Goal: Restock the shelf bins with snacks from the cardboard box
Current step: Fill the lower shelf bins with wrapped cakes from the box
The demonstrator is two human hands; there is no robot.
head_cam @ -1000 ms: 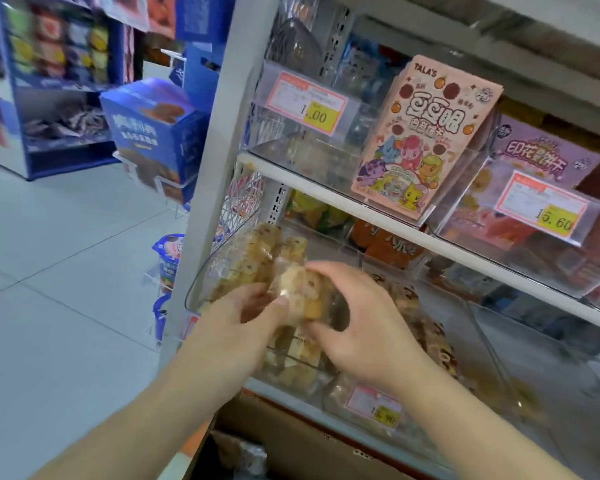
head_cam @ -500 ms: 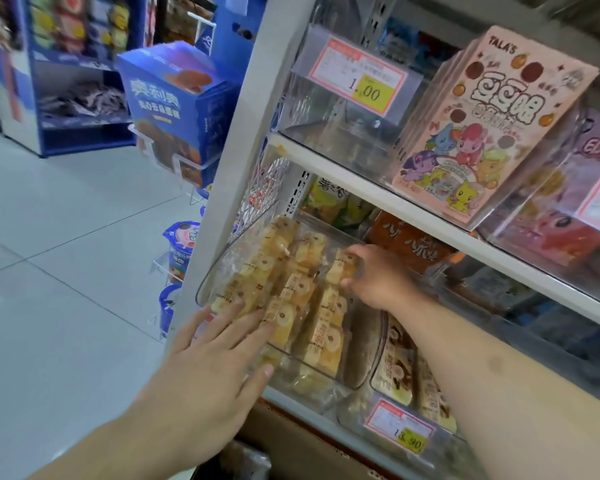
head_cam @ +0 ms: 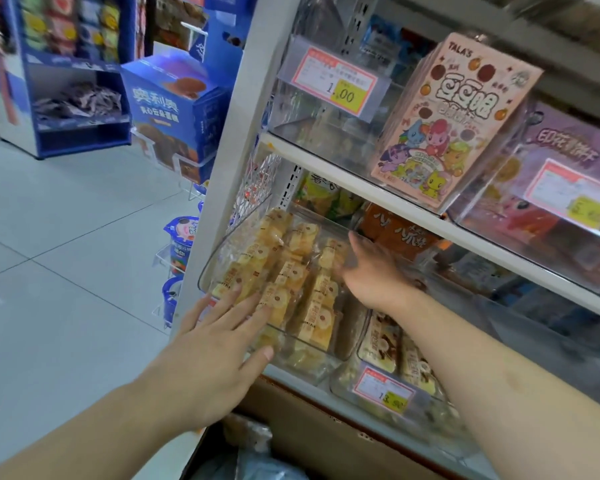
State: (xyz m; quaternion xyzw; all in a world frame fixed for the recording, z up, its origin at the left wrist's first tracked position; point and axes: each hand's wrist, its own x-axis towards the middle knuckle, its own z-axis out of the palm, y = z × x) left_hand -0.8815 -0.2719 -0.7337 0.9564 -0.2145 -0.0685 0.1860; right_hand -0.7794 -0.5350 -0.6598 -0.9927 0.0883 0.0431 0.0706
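Note:
A clear plastic shelf bin point(head_cam: 219, 258) on the lower shelf holds several yellow wrapped cake snacks point(head_cam: 291, 278). My left hand point(head_cam: 219, 344) lies flat with spread fingers against the bin's front, fingertips on the front packs. My right hand point(head_cam: 371, 268) reaches into the back right of the bin with fingers extended, touching the packs there; it holds nothing. Below the shelf the brown cardboard box point(head_cam: 312, 431) stands with its flap up, and a clear bag point(head_cam: 253, 455) of snacks shows inside it.
To the right sits a second bin point(head_cam: 395, 362) of brown-and-white snack packs with a price tag. Orange packs point(head_cam: 399, 230) stand behind. The upper shelf carries a pink cartoon box point(head_cam: 454, 119) and clear bins. Blue display stands point(head_cam: 174, 109) occupy the tiled aisle at left.
The snack pack both hands held a second ago now lies in the bin. My right hand has moved to the back right of the bin; my left hand has spread flat on the front.

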